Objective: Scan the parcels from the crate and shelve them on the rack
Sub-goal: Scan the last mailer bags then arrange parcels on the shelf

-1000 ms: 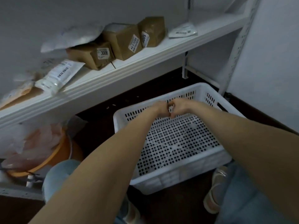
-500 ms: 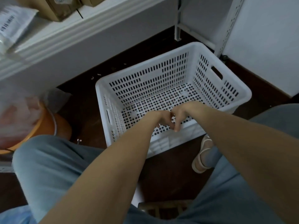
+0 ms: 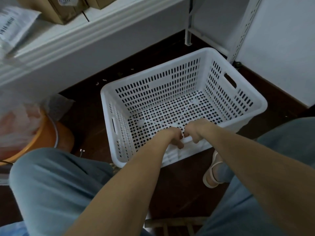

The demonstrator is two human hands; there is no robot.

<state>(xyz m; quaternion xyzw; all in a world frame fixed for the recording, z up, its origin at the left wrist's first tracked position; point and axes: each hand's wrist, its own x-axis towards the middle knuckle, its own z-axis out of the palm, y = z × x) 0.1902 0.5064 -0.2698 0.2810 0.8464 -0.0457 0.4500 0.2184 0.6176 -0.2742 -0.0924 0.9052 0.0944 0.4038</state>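
Note:
A white perforated plastic crate [image 3: 238, 92] stands on the dark floor with nothing inside it. My left hand [image 3: 174, 137] and my right hand [image 3: 196, 132] sit side by side on its near rim, fingers curled over the edge and gripping it. Above, the white rack shelf [image 3: 81, 38] carries brown cardboard parcels [image 3: 66, 9] and a white poly mailer with a barcode label [image 3: 12, 26] at the far left.
An orange basin [image 3: 42, 140] with clear plastic bags sits on the floor at left. A white rack upright [image 3: 188, 28] stands behind the crate, a white wall at right. My knees in blue trousers and a sandalled foot [image 3: 213, 174] flank the crate.
The view has tipped down from the shelf to the crate. My two hands, held together above the crate before, have dropped onto its near rim and taken hold of it.

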